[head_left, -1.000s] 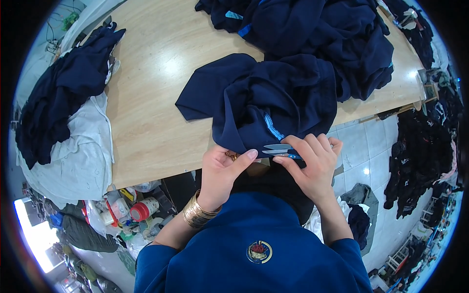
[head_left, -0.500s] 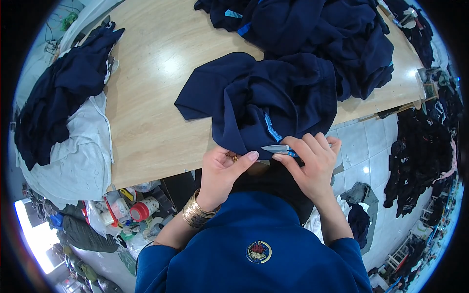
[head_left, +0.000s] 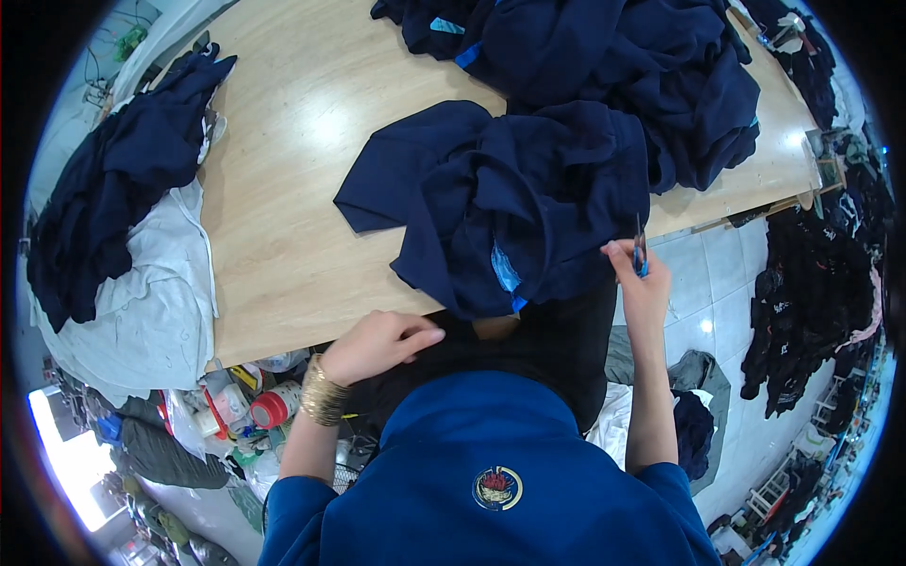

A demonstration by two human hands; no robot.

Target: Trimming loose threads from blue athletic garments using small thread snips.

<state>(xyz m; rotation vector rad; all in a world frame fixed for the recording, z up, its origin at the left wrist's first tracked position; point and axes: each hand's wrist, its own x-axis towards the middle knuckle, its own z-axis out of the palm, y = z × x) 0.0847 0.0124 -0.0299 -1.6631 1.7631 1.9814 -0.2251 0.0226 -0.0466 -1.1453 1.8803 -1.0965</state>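
A dark navy garment (head_left: 576, 179) lies crumpled at the table's near edge, part of it hanging toward my lap. A bright blue strip (head_left: 504, 268) shows on its near part. My right hand (head_left: 644, 283) is closed around small thread snips (head_left: 641, 253) with blue handles, blades pointing away from me. Its thumb and finger tips meet at the garment's right edge; whether they grip the cloth is unclear. My left hand (head_left: 382, 341), a gold bangle stack (head_left: 323, 391) at its wrist, is off the cloth above the table edge. Its fingers are loosely bent and apart, with nothing visible in them.
More navy garments (head_left: 651, 75) are heaped on the far right of the wooden table (head_left: 283, 189). Dark clothing (head_left: 132, 160) and white cloth (head_left: 160, 283) drape its left end. Bottles and bags, including a red-lidded container (head_left: 272, 407), crowd below. Black clothes (head_left: 802, 302) lie on the right-hand floor.
My left hand has let go of the garment and moved left toward me. My right hand has moved right and away with the snips, now turned upright. The garment's near edge has shifted and dropped.
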